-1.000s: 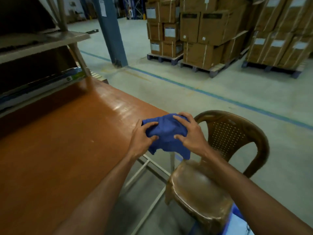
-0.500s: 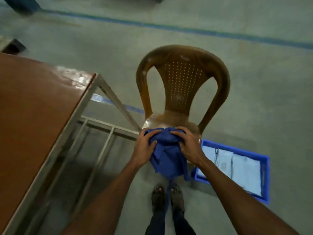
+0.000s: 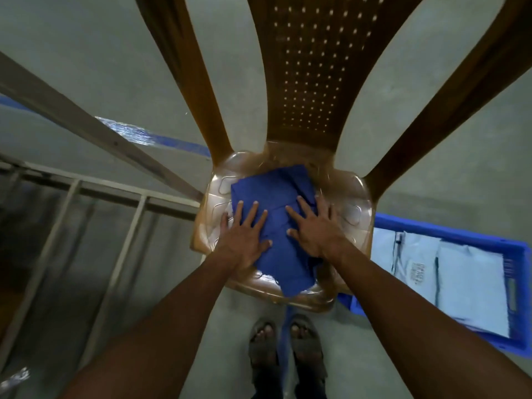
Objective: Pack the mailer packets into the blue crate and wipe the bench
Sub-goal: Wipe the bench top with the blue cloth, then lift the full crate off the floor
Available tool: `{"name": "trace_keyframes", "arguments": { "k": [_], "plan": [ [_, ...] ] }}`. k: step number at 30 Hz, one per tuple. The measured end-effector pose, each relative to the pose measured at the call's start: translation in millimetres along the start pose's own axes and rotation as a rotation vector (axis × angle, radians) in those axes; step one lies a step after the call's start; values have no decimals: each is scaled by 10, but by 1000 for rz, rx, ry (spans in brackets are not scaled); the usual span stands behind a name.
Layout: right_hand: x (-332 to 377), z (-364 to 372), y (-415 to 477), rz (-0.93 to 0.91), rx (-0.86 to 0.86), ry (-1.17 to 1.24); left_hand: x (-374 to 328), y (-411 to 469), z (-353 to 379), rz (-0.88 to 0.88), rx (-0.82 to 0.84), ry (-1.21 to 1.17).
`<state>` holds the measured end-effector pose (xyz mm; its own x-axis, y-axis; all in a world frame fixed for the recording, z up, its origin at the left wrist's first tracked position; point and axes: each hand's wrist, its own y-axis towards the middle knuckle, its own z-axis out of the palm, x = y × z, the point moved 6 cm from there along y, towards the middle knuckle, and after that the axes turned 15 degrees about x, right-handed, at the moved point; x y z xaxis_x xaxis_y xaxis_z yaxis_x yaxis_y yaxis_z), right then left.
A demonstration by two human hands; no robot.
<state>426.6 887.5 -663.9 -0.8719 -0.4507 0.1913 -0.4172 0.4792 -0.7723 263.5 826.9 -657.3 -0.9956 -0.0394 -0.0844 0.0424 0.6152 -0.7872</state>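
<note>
A folded blue cloth (image 3: 276, 197) lies flat on the seat of a brown plastic chair (image 3: 354, 208). My left hand (image 3: 246, 237) presses on the cloth's left part with straight, spread fingers. My right hand (image 3: 315, 226) lies flat on its right part, fingers spread too. On the floor to the right of the chair stands the blue crate (image 3: 515, 254), with pale mailer packets (image 3: 466, 283) lying flat inside it.
The bench's grey metal frame (image 3: 86, 194) and its slanted leg stand at the left, close to the chair. My sandalled feet (image 3: 288, 349) are on the grey concrete floor just below the seat's front edge. A blue floor line (image 3: 161, 139) runs behind the frame.
The cloth went from held in both hands above the seat down onto the seat. Both hands opened and now press it flat. The view dropped closer to the chair.
</note>
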Motion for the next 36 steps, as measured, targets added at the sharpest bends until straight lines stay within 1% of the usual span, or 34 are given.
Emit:
{"name": "trace_keyframes", "arguments": {
  "k": [2, 5, 8, 11, 13, 15, 17, 19, 22, 26, 29, 33, 36],
  "plan": [
    [-15, 100, 84, 19, -6, -47, 17, 66, 112, 24, 34, 24],
    [-62, 48, -30, 44, -30, -82, 2, -32, 40, 22, 33, 8],
    [-131, -158, -387, 45, -109, 0, -53, -294, -181, 6, -1, -43],
    [-333, -390, -926, 54, -242, 248, -303, -571, -430, 29, -71, -128],
    [-602, -442, -1285, 81, -314, 485, -612, -744, -537, 78, -122, -180],
    [-971, -351, -1659, 121, -372, 751, -1010, -897, -564, 152, -139, -286],
    [-1413, -137, -2013, 175, -423, 917, -1438, -1035, -544, 214, -124, -432],
    [-1865, 138, -2372, 247, -468, 1004, -1862, -1130, -462, 261, -94, -555],
    [-2527, 685, -2758, 315, -498, 1135, -2444, -1118, -230, 269, -38, -608],
    [-3330, 1550, -3103, 334, -427, 1256, -3067, -953, 338, 164, 43, -667],
    [-3837, 2091, -3250, 352, -393, 1261, -3408, -863, 719, 91, 33, -740],
    [-4491, 2481, -3131, 391, -414, 1319, -3697, -562, 977, 25, -4, -781],
    [-4838, 2616, -2904, 400, -434, 1353, -3769, -182, 1133, 31, 7, -745]
  ]
}}
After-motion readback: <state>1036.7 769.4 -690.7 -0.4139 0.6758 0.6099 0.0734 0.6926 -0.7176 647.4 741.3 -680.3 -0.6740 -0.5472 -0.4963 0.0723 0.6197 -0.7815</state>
